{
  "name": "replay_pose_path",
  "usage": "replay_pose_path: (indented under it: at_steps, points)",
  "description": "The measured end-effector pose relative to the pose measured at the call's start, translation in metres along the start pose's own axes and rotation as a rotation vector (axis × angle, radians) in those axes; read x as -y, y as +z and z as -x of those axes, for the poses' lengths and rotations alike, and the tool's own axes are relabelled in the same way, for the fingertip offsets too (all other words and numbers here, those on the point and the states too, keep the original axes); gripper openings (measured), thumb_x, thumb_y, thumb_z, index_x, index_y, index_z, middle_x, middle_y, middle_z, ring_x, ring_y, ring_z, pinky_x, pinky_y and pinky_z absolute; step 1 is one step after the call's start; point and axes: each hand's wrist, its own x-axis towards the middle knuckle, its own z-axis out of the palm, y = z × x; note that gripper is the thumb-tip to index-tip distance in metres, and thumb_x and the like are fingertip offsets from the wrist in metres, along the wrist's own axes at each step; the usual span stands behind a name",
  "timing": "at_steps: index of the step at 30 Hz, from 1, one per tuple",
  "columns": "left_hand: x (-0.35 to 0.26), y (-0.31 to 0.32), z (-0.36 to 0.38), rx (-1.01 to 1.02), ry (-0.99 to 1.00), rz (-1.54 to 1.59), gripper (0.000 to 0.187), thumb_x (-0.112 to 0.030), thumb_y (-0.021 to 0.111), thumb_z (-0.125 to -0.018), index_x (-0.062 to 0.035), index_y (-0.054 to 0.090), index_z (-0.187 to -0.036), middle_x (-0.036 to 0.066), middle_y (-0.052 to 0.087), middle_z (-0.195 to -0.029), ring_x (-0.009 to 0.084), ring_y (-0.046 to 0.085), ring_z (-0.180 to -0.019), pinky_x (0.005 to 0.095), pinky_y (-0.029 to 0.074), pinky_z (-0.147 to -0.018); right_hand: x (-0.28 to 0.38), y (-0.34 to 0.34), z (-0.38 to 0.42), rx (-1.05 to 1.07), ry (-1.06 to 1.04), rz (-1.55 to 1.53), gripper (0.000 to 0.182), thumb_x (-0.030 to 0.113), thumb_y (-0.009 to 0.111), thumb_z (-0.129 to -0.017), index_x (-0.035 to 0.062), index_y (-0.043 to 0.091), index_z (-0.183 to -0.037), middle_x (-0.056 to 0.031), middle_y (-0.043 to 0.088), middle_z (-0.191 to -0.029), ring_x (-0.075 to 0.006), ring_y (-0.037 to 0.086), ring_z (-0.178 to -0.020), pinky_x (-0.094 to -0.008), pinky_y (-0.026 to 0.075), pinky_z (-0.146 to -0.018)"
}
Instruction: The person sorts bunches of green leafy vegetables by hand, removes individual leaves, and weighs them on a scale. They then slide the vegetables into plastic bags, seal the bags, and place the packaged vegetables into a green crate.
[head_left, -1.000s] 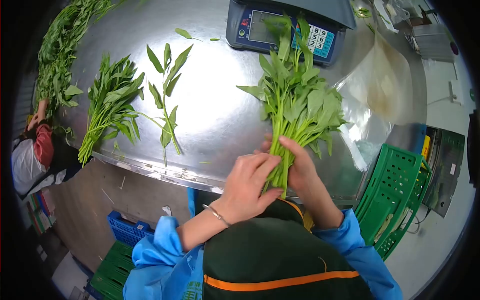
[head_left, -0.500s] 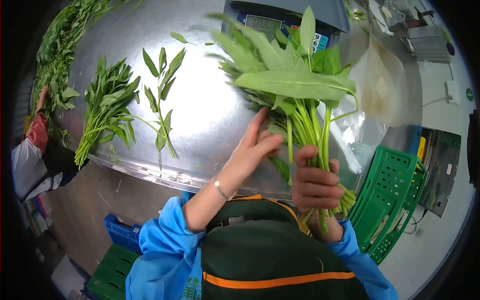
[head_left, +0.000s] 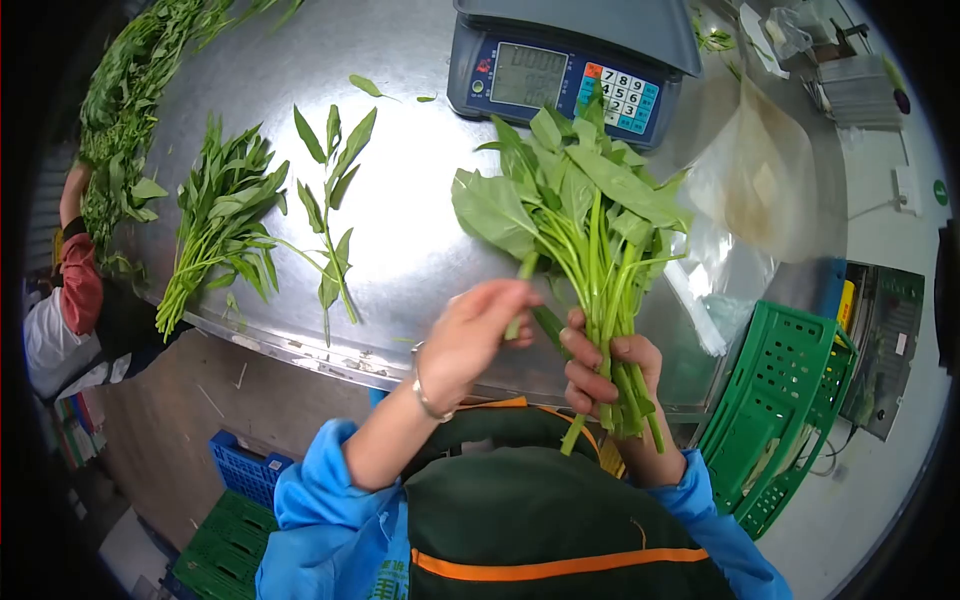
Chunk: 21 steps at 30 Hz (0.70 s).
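My right hand (head_left: 610,375) is wrapped round the lower stems of a bunch of water spinach (head_left: 600,230), whose leaves fan out away from me over the metal table. Cut stem ends stick out below my fingers. Left of the bunch, my left hand (head_left: 470,340) pinches a single water spinach stem (head_left: 526,268), with a broad leaf above it overlapping the bunch. On the table to the left lie a loose sprig (head_left: 330,210) and a second bunch of water spinach (head_left: 215,220).
A weighing scale (head_left: 575,75) stands at the back. Clear plastic bags (head_left: 750,190) lie to the right, above a green crate (head_left: 775,400). A big heap of greens (head_left: 125,110) covers the far left, where another person's arm (head_left: 75,215) reaches in. Blue and green crates (head_left: 245,470) sit below the table.
The bunch has swung down and nearer me, uncovering the scale's display and keys. My left hand has drawn back toward me and closed on a stem.
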Motion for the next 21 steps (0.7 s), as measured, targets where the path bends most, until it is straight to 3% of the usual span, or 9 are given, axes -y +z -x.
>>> replay_pose_path:
  at_steps: [5, 7, 8, 10, 11, 13, 15, 16, 21]
  points:
    - [-0.021, -0.059, 0.065, -0.255, 0.043, 0.350, 0.021, -0.028, 0.052, -0.087, -0.0066, 0.054, -0.086, -0.001, 0.044, -0.067, 0.0133, 0.048, -0.066, 0.0290, 0.043, -0.061, 0.020, 0.002, -0.003, -0.208, -0.246, 0.141, 0.043, 0.017, 0.051, -0.080, 0.0007, 0.037, -0.118, -0.0039, 0.040, -0.080, -0.0106, 0.043, -0.057, -0.0299, 0.045, -0.063]
    - [-0.024, -0.085, 0.083, -0.377, 0.272, 0.630, 0.020, -0.024, 0.050, -0.088, -0.0042, 0.053, -0.084, -0.001, 0.041, -0.064, 0.0124, 0.042, -0.061, 0.0257, 0.039, -0.055, 0.028, 0.005, -0.006, -0.289, -0.360, 0.027, 0.041, 0.017, 0.053, -0.078, 0.0032, 0.043, -0.115, -0.0053, 0.048, -0.087, -0.0133, 0.043, -0.057, -0.0295, 0.043, -0.056]
    - [-0.035, -0.080, 0.086, -0.601, 0.483, 0.713, 0.023, -0.026, 0.048, -0.089, -0.0037, 0.052, -0.085, -0.002, 0.038, -0.063, 0.0095, 0.037, -0.056, 0.0232, 0.035, -0.051, 0.031, 0.010, -0.004, -0.289, -0.359, 0.027, 0.041, 0.017, 0.053, -0.078, 0.0032, 0.043, -0.115, -0.0053, 0.048, -0.087, -0.0133, 0.043, -0.057, -0.0295, 0.043, -0.056]
    - [-0.044, -0.079, 0.106, -0.448, 0.649, 0.361, 0.025, -0.028, 0.045, -0.091, -0.0039, 0.052, -0.086, -0.004, 0.037, -0.061, 0.0061, 0.035, -0.054, 0.0200, 0.031, -0.047, 0.035, 0.024, -0.002, -0.189, -0.389, 0.418, 0.038, 0.014, 0.053, -0.078, 0.0028, 0.044, -0.113, -0.0060, 0.050, -0.093, -0.0140, 0.047, -0.059, -0.0303, 0.044, -0.055]
    - [-0.046, -0.062, 0.103, -0.636, 0.556, 0.196, 0.026, -0.028, 0.044, -0.091, -0.0054, 0.054, -0.083, -0.003, 0.044, -0.059, 0.0063, 0.037, -0.047, 0.0194, 0.030, -0.044, 0.028, 0.032, -0.003, -0.251, -0.321, 0.575, 0.036, 0.012, 0.055, -0.078, 0.0020, 0.046, -0.111, -0.0069, 0.053, -0.093, -0.0156, 0.053, -0.062, -0.0313, 0.046, -0.054]
    - [-0.029, -0.036, 0.084, -0.497, 0.380, -0.293, 0.021, -0.024, 0.047, -0.089, -0.0052, 0.055, -0.087, -0.001, 0.044, -0.054, 0.0072, 0.042, -0.044, 0.0230, 0.034, -0.042, 0.011, 0.017, -0.012, -0.451, -0.204, 0.597, 0.034, 0.012, 0.057, -0.078, 0.0017, 0.048, -0.110, -0.0074, 0.055, -0.091, -0.0170, 0.056, -0.066, -0.0324, 0.047, -0.056]
    - [0.013, -0.026, 0.046, -0.259, 0.052, -0.385, 0.020, -0.022, 0.046, -0.089, -0.0054, 0.056, -0.089, 0.003, 0.051, -0.057, 0.0116, 0.048, -0.047, 0.0270, 0.039, -0.048, -0.004, -0.009, -0.025, -0.636, -0.087, 0.632, 0.033, 0.012, 0.058, -0.078, 0.0013, 0.051, -0.108, -0.0080, 0.056, -0.089, -0.0184, 0.058, -0.069, -0.0335, 0.049, -0.057]
    - [0.052, -0.025, 0.028, -0.251, 0.142, -0.503, 0.021, -0.022, 0.046, -0.088, -0.0036, 0.055, -0.087, 0.011, 0.057, -0.063, 0.0245, 0.055, -0.051, 0.0352, 0.043, -0.052, -0.011, -0.026, -0.028, -0.708, -0.032, 0.600, 0.031, 0.012, 0.059, -0.078, 0.0014, 0.053, -0.107, -0.0078, 0.058, -0.088, -0.0188, 0.059, -0.071, -0.0344, 0.050, -0.059]
    - [0.063, -0.005, 0.033, -0.095, 0.138, -0.845, 0.020, -0.021, 0.046, -0.088, -0.0011, 0.052, -0.090, 0.019, 0.054, -0.064, 0.0293, 0.055, -0.055, 0.0373, 0.044, -0.056, -0.028, -0.036, -0.031, -0.763, 0.093, 0.451, 0.028, 0.014, 0.059, -0.080, -0.0005, 0.056, -0.103, -0.0074, 0.060, -0.087, -0.0186, 0.060, -0.080, -0.0349, 0.052, -0.068]
